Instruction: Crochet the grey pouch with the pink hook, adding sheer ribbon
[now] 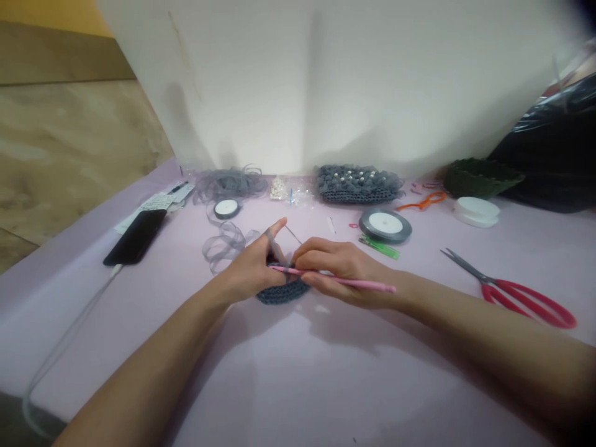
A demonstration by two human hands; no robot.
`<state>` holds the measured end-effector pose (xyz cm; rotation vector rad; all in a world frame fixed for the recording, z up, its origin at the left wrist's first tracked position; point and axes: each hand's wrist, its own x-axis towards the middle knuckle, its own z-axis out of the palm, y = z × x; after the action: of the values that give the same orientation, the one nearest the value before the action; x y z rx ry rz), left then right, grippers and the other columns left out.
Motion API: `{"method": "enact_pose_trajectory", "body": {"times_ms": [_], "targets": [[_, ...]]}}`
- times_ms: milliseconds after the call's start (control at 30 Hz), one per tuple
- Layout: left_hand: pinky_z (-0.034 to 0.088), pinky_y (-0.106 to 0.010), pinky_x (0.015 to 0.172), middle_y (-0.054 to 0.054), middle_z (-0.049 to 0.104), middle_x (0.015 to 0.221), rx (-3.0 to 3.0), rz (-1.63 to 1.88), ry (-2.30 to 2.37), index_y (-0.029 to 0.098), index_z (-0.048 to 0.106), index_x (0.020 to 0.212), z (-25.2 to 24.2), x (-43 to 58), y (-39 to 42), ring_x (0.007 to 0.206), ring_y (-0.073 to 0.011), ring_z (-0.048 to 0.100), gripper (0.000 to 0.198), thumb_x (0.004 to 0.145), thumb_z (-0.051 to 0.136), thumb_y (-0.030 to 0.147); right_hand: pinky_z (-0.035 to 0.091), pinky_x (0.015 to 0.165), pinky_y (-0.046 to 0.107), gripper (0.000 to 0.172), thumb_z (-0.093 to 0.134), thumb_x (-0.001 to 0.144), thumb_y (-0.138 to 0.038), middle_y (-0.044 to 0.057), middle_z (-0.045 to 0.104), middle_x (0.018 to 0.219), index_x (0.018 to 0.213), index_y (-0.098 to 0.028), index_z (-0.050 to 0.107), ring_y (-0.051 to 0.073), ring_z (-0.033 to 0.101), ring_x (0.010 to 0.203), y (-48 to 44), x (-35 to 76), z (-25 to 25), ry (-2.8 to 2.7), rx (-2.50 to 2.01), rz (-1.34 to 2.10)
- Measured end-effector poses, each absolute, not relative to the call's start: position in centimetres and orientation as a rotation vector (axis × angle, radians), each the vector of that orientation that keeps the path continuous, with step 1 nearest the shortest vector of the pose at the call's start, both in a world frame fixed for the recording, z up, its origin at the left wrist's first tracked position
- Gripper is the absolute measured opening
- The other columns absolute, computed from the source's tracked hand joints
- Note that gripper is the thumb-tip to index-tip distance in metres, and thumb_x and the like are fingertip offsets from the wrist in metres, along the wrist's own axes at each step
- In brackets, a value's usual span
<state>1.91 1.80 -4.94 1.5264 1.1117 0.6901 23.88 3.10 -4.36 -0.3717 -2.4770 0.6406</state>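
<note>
**L hand:** grey crochet piece (282, 293) was pinched betw. thumb & fingers, index finger (278, 226) raised; hand (251, 267) partly closed, centre of frame.
**R hand:** pink crochet hook (354, 283) was gripped in curled fingers, tip brought to the crochet piece; hand (344, 273) mostly closed, just right of centre.
**Near hands:** thin metal rod (293, 234) was seen just above the hands; grey organza ribbon loops (223, 246) were left beside L hand.
**Upper centre:** pearl-studded grey crochet bag (357, 184) was laid by clear bag of beads (284, 189); grey ribbon bundle (228, 185) and small ribbon spool (226, 208) were placed to its left.
**Right:** grey ribbon spool (385, 225), green-handled tool (379, 246), orange pipe cleaner (421, 200), green crochet basket (479, 178), white round container (475, 211), black plastic bag (549, 149) & red-handled scissors (516, 298) were spread out.
**Left:** black smartphone (135, 237) was connected to white cable (79, 329); paper slips (156, 205) were placed above it.
**Surface:** all was laid on lilac table cover (279, 360).
**Writing:** print on paper slips was too small to be read; no brand was legible.
</note>
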Motion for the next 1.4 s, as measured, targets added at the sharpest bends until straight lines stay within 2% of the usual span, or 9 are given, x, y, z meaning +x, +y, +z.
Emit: {"method": "enact_pose_trajectory", "body": {"times_ms": [100,300,467,667,767,900,1000,1267,1400], "targets": [[0.039,-0.026,0.062,0.003,0.055,0.079,1.565,0.727,1.199,0.023,0.010,0.156,-5.4,2.0,1.9,0.069,-0.0124,0.051,0.108,0.068,0.074,0.020,0.047,0.073,0.028,0.023,0.038,0.100,-0.024,0.010,0.061,0.103,0.098,-0.016,0.060,0.015,0.059,0.083,2.7,24.1,-3.1,-2.570,-0.472,0.583],[0.038,-0.026,0.060,0.003,0.053,0.080,1.640,0.776,1.308,0.021,0.015,0.155,-6.0,2.4,1.9,0.069,-0.0121,0.049,0.101,0.070,0.070,0.020,0.040,0.059,0.026,0.029,0.034,0.100,-0.026,0.007,0.059,0.087,0.092,-0.014,0.058,0.012,0.052,0.064,2.0,23.9,-2.8,-2.691,-0.629,0.389],[0.039,-0.027,0.062,0.004,0.052,0.077,1.671,0.776,1.377,0.018,0.018,0.154,-5.8,2.7,1.8,0.071,-0.0137,0.051,0.100,0.070,0.071,0.027,0.036,0.053,0.024,0.022,0.038,0.096,-0.022,0.006,0.058,0.084,0.086,-0.014,0.056,0.010,0.047,0.058,2.0,23.6,-3.8,-2.685,-0.685,0.251],[0.040,-0.028,0.067,0.004,0.054,0.075,1.717,0.864,1.438,0.019,0.025,0.153,-5.7,3.1,1.6,0.072,-0.0142,0.054,0.093,0.069,0.066,0.020,0.034,0.047,0.023,0.015,0.040,0.090,-0.010,0.006,0.057,0.084,0.083,-0.016,0.052,0.011,0.048,0.058,2.0,23.6,-4.8,-2.723,-0.660,0.095],[0.041,-0.028,0.068,0.004,0.054,0.076,1.683,0.891,1.412,0.020,0.027,0.152,-5.7,3.1,1.5,0.072,-0.0143,0.054,0.091,0.070,0.067,0.020,0.037,0.047,0.024,0.017,0.038,0.091,-0.011,0.007,0.058,0.083,0.085,-0.015,0.052,0.013,0.051,0.058,1.9,23.5,-4.5,-2.710,-0.643,0.180],[0.044,-0.030,0.073,0.001,0.058,0.084,1.493,0.888,1.287,0.020,0.029,0.150,-5.7,3.1,1.6,0.082,-0.0170,0.059,0.093,0.068,0.073,0.023,0.047,0.061,0.028,0.024,0.033,0.098,-0.021,0.011,0.061,0.093,0.096,-0.014,0.057,0.016,0.059,0.073,2.2,23.6,-3.8,-2.479,-0.655,0.340],[0.045,-0.033,0.080,-0.001,0.062,0.089,1.446,0.907,1.273,0.021,0.027,0.151,-5.6,3.1,1.6,0.091,-0.0203,0.061,0.097,0.067,0.077,0.023,0.047,0.066,0.029,0.026,0.035,0.099,-0.022,0.010,0.063,0.093,0.096,-0.015,0.059,0.016,0.059,0.075,2.6,23.6,-3.6,-2.369,-0.635,0.481],[0.046,-0.032,0.081,0.000,0.064,0.089,1.131,0.938,0.977,0.023,0.025,0.151,-5.3,2.8,1.7,0.083,-0.0160,0.062,0.103,0.066,0.083,0.022,0.046,0.056,0.022,0.025,0.040,0.101,-0.037,-0.001,0.062,0.068,0.098,-0.018,0.055,0.010,0.059,0.059,2.1,22.9,-4.4,-2.111,-0.856,1.006],[0.048,-0.031,0.077,-0.001,0.063,0.086,0.990,0.978,0.979,0.022,0.039,0.145,-5.1,2.6,1.9,0.082,-0.0171,0.061,0.082,0.074,0.078,0.036,0.046,0.056,0.021,0.024,0.041,0.101,-0.038,-0.002,0.061,0.067,0.090,-0.019,0.050,0.010,0.061,0.059,2.0,22.8,-4.6,-2.068,-0.865,1.035]]}}
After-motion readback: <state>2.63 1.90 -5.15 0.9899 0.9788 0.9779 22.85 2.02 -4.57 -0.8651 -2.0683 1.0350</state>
